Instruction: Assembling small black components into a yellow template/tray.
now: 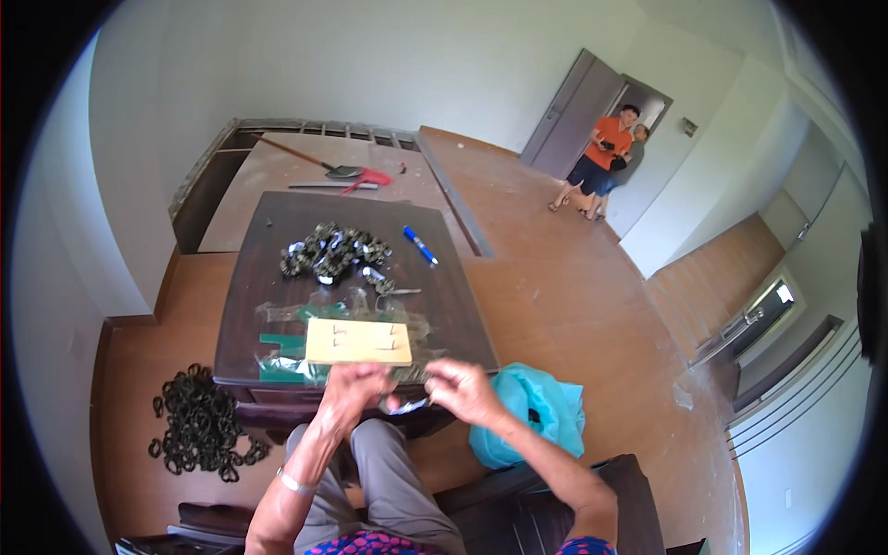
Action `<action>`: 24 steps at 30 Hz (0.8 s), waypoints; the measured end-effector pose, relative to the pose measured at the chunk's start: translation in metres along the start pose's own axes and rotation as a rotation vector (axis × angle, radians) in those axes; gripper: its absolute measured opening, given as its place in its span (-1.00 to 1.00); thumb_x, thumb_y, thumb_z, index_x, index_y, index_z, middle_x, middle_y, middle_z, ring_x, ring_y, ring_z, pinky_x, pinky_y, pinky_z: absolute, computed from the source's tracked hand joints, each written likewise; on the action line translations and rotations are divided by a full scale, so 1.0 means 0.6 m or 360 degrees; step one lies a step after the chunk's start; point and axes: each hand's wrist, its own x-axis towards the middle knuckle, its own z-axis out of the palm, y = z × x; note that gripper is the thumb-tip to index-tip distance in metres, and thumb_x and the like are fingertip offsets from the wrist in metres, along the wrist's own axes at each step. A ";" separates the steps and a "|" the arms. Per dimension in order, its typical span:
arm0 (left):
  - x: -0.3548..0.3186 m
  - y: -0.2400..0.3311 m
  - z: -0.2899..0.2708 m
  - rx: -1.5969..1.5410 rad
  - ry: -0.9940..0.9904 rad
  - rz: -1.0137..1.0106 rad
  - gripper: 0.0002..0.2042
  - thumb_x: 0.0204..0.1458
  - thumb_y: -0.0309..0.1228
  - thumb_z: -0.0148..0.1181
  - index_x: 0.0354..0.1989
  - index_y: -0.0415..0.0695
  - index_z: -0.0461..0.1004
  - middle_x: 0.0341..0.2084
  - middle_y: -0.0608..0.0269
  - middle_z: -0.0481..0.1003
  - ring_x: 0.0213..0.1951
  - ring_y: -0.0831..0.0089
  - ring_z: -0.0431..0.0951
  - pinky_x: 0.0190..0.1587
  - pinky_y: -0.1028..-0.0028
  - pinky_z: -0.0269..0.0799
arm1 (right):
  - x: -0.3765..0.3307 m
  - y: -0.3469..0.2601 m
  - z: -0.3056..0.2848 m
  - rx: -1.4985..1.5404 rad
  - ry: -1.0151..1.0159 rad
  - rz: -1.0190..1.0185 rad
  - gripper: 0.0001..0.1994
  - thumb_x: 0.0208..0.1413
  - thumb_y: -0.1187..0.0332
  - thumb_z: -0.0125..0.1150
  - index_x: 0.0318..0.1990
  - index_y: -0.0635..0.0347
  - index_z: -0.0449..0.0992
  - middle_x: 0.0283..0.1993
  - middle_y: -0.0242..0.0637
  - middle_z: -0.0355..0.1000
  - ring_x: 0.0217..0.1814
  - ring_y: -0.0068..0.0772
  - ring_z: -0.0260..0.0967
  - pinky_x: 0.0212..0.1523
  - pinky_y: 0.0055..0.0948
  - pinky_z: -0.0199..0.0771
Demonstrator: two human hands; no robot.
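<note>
Over the near edge of the dark wooden table (370,215), my left hand (353,390) is closed in a pinch. Close by on the right, my right hand (465,392) has its thumb and fingertips pressed together. A small dark piece with a whitish-blue strip (407,406) shows between the two hands; its exact kind is too small to tell. Just beyond my fingers lies a pale yellow board (359,342) with several small metal hooks or pins on it. Clear tape and green strips (280,372) stick out around the board.
A heap of dark rings with white bands (333,252) and a blue pen (420,245) lie farther back on the table. More dark rings (205,425) pile on the floor at left. A turquoise bag (529,416) stands right. Two people (606,157) stand near the far door.
</note>
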 end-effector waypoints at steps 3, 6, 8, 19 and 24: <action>-0.027 -0.058 -0.020 0.0312 0.0131 0.0067 -0.84 -0.06 -0.58 0.21 -0.31 -0.41 0.57 -0.53 0.15 0.57 -0.57 0.45 0.57 -0.47 0.50 0.45 | -0.041 0.040 0.025 -0.0127 -0.0093 0.0165 -0.82 0.12 0.45 0.16 -0.15 0.31 0.52 -0.46 -0.41 0.43 -0.42 -0.69 0.31 -0.36 -0.53 0.42; -0.007 -0.091 -0.078 0.0594 0.0368 0.0369 -0.82 -0.11 -0.64 0.16 -0.32 -0.44 0.58 -0.57 0.15 0.57 -0.58 0.43 0.59 -0.51 0.55 0.44 | 0.017 0.105 0.087 0.0009 -0.0094 -0.0050 -0.68 0.15 0.37 0.23 0.01 0.34 0.46 -0.14 -0.22 0.54 -0.08 -0.52 0.46 -0.07 -0.44 0.48; 0.036 -0.076 -0.061 0.0503 0.0437 0.0474 -0.82 -0.09 -0.66 0.09 -0.33 -0.43 0.57 -0.57 0.13 0.57 -0.63 0.46 0.55 -0.58 0.52 0.42 | 0.070 0.127 0.082 0.0178 0.0000 0.0041 -0.64 0.16 0.37 0.23 0.08 0.34 0.43 0.00 -0.20 0.51 0.03 -0.50 0.43 0.03 -0.46 0.44; 0.156 -0.043 -0.078 0.1548 0.0597 0.1003 -0.76 -0.26 -0.62 0.12 -0.36 -0.21 0.63 -0.48 -0.23 0.50 -0.41 -0.11 0.55 -0.30 0.13 0.47 | 0.177 0.161 0.079 -0.0092 0.0270 -0.0159 -0.72 0.08 0.39 0.23 -0.05 0.23 0.53 -0.23 -0.19 0.55 -0.19 -0.48 0.44 -0.14 -0.39 0.43; 0.134 -0.034 -0.129 0.1786 0.0593 0.1024 -0.78 -0.24 -0.61 0.12 -0.38 -0.17 0.63 -0.53 -0.18 0.52 -0.41 -0.11 0.57 -0.30 0.11 0.48 | 0.172 0.116 0.124 -0.0188 0.0263 0.0000 -0.78 0.04 0.34 0.23 -0.18 0.26 0.53 -0.47 -0.13 0.44 -0.43 -0.44 0.31 -0.34 -0.31 0.34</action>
